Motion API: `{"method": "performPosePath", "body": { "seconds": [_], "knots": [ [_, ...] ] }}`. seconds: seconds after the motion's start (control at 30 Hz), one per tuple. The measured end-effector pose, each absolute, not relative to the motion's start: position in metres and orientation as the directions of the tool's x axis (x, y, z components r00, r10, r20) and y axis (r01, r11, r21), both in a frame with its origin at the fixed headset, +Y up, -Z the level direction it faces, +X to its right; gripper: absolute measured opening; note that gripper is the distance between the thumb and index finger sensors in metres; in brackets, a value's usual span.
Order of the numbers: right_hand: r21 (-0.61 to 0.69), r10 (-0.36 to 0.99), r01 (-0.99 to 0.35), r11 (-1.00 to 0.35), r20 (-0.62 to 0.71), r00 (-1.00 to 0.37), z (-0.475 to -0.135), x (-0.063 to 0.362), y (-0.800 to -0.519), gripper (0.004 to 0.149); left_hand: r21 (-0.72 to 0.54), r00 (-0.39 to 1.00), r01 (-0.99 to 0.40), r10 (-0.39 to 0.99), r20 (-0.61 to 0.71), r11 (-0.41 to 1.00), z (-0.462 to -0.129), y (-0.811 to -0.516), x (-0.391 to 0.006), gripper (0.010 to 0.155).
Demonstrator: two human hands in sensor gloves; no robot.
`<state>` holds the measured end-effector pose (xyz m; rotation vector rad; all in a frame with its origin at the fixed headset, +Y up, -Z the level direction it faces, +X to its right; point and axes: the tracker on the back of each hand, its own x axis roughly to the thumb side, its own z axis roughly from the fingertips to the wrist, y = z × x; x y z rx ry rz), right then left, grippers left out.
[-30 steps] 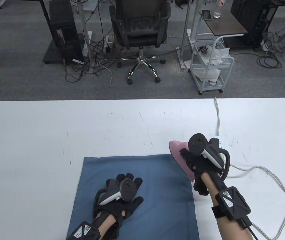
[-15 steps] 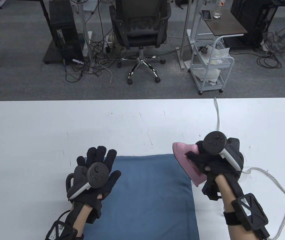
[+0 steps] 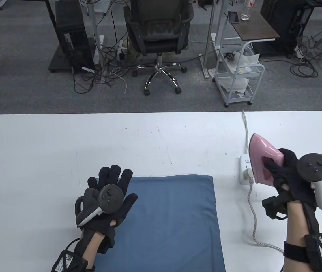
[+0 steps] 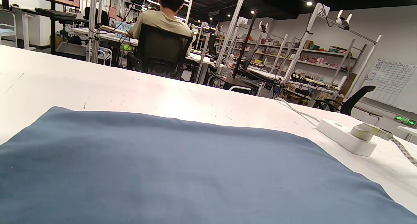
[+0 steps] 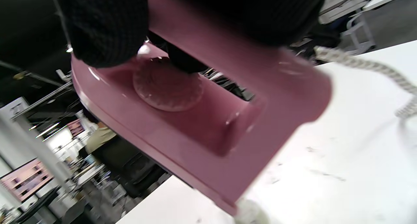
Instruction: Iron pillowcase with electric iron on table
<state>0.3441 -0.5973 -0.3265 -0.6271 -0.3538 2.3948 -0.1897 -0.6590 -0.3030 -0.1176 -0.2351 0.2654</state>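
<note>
Right of the pillowcase [image 3: 166, 221], the right hand [image 3: 289, 172] has carried the iron [image 3: 260, 158].

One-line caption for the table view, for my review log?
Right hand holds pink iron off blue pillowcase.

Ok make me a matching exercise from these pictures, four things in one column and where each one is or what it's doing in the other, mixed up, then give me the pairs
Things
1. pillowcase
2. iron
3. left hand
4. power strip

Places or states
A. held by its handle in the right hand, right of the fabric
B. lies flat on the table, blue
C. fingers spread, at the fabric's far left corner
D. white, on the table beside the iron, with a plug in it

Pairs: 1-B, 2-A, 3-C, 4-D
</note>
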Motion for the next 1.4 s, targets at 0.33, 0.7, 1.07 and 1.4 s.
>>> {"method": "performPosePath", "body": {
  "seconds": [0.33,0.7,1.07,1.4],
  "knots": [
    [-0.566,0.755,-0.5,-0.656,-0.504,-0.42,-0.325,0.392,-0.674,0.055,-0.16,0.943,-0.246,0.274,0.191,0.956,-0.307,-0.662,-0.194,0.076],
    [-0.599,0.803,-0.544,-0.589,-0.514,-0.303,-0.325,0.406,-0.729,0.054,-0.169,0.943,-0.243,0.274,0.188,0.955,-0.307,-0.663,-0.195,0.076],
    [-0.548,0.762,-0.534,-0.645,-0.519,-0.388,-0.326,0.401,-0.742,0.055,-0.181,0.946,-0.233,0.266,0.187,0.956,-0.307,-0.664,-0.193,0.076],
    [-0.491,0.569,-0.34,-0.802,-0.456,-0.685,-0.325,0.377,-0.691,0.083,-0.182,0.943,-0.231,0.266,0.199,0.956,-0.307,-0.664,-0.19,0.076]
  ]
}}
